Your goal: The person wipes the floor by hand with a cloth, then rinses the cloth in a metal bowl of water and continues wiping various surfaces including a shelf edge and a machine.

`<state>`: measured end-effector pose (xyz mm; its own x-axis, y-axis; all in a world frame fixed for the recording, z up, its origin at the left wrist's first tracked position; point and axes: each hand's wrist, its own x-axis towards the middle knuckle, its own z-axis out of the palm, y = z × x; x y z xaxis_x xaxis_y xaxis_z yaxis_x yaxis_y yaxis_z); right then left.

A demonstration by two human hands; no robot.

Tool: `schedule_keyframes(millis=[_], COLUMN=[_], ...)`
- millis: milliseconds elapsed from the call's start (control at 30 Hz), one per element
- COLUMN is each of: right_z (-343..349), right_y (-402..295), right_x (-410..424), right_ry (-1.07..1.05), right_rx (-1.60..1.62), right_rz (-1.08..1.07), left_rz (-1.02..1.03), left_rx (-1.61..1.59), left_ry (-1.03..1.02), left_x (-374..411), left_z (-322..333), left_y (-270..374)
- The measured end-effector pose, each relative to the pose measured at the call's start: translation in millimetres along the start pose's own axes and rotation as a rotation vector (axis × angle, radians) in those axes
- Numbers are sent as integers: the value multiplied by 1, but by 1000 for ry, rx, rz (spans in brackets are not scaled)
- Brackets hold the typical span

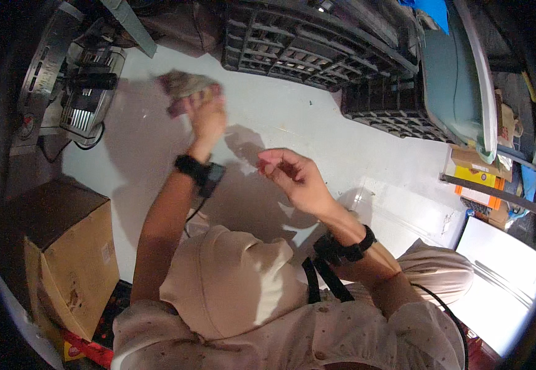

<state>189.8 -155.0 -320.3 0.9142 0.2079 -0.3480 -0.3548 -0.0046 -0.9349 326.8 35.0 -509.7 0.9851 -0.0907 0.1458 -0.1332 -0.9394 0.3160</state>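
Note:
My left hand (207, 118) reaches forward over the white floor (291, 111), gripping a crumpled multicoloured cloth (182, 88). Cloth and fingers are both blurred. My right hand (298, 180) hovers nearer to me, its fingers curled in and the thumb against the fingertips. Nothing shows between them. Each wrist wears a black strap, with a dark device (210, 180) on the left one. Beneath my arms are my knees in beige trousers (231, 277), and shadows darken the floor around both hands.
At the left stand an espresso machine (85, 88) and a cardboard box (76, 263). Black plastic crates (295, 51) line the far side, beside a grey-green plastic panel (455, 78). Shelving with boxes (476, 175) and a white appliance (499, 273) are at the right.

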Motion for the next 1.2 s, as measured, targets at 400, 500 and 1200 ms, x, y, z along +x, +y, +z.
schedule_keyframes(millis=[400,500,1200], right_z=[-9,-16,40], right_y=[3,-1,-11], right_x=[-20,-20,30], right_ry=[-4,-13,-242], right_rx=[-27,76,-31], right_rz=[46,102,-7], left_rz=[513,-76,-436], left_rx=[-823,-1569,178], left_ry=[-720,-1284,105], left_x=[-29,-39,-167], left_z=[62,19,-92], left_y=[196,170,-155])
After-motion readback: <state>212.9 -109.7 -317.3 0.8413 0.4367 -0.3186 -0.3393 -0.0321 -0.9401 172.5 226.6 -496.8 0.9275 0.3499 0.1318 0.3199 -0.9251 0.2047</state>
